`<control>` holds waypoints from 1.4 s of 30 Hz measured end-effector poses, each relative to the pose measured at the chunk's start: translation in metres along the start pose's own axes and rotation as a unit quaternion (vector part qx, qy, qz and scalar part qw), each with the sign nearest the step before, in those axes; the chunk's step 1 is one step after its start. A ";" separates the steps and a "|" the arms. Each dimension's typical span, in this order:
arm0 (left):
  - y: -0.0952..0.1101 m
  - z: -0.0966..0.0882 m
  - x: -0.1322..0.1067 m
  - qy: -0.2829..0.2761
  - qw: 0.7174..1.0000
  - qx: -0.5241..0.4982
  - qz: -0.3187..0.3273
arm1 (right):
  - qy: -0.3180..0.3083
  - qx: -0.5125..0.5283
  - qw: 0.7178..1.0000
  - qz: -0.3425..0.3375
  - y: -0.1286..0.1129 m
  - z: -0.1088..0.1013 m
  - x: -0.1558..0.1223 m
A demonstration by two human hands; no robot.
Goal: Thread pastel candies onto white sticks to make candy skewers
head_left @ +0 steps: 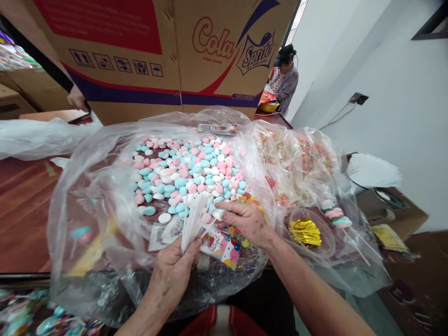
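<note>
My left hand (pixel 175 268) is closed around a fanned bundle of thin white sticks (pixel 193 217), their upper ends pointing toward the candies. Just right of the bundle, my right hand (pixel 247 223) has thumb and forefinger pinched together; a small whitish piece shows at the fingertips, too unclear to name. Beyond both hands spreads a heap of pink, blue and white pillow-shaped candies (pixel 182 172) on clear plastic. Printed packets (pixel 220 245) lie under and between my hands. Small gummy-like candies (pixel 250 200) in yellow, orange and red are partly hidden behind my right hand.
A big cardboard carton (pixel 140 42) stands at the back. To the right are clear bags of colourful candies (pixel 294 158), a tub of gold twist ties (pixel 305 232) and a stick of stacked candies (pixel 336 214). A person (pixel 289 81) works farther back; another hand (pixel 77 99) touches the carton.
</note>
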State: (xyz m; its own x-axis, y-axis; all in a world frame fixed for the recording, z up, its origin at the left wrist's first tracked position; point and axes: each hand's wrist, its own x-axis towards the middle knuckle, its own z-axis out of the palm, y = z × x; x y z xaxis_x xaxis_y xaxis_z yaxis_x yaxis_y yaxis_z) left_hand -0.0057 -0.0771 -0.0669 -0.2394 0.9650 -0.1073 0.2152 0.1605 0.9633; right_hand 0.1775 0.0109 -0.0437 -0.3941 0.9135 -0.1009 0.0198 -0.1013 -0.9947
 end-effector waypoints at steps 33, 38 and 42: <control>-0.011 0.007 0.010 -0.035 0.992 -0.092 -0.073 | 0.034 -0.723 0.690 -0.020 -0.037 -0.058 0.010; -0.007 0.008 0.008 -0.047 0.992 -0.098 -0.071 | 0.042 -0.740 0.672 -0.015 -0.026 -0.053 0.013; -0.002 0.010 0.004 -0.045 0.994 -0.080 -0.055 | 0.044 -0.748 0.661 -0.041 -0.020 -0.045 0.003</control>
State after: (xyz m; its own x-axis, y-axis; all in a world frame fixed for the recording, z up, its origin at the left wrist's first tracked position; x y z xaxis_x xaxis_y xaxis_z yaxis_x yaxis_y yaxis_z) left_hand 0.0024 -0.0712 -0.0716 -0.1658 0.9590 -0.2297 0.0362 0.2387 0.9704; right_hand 0.2172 0.0337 -0.0250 -0.3966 0.9178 0.0180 0.9139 0.3929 0.1021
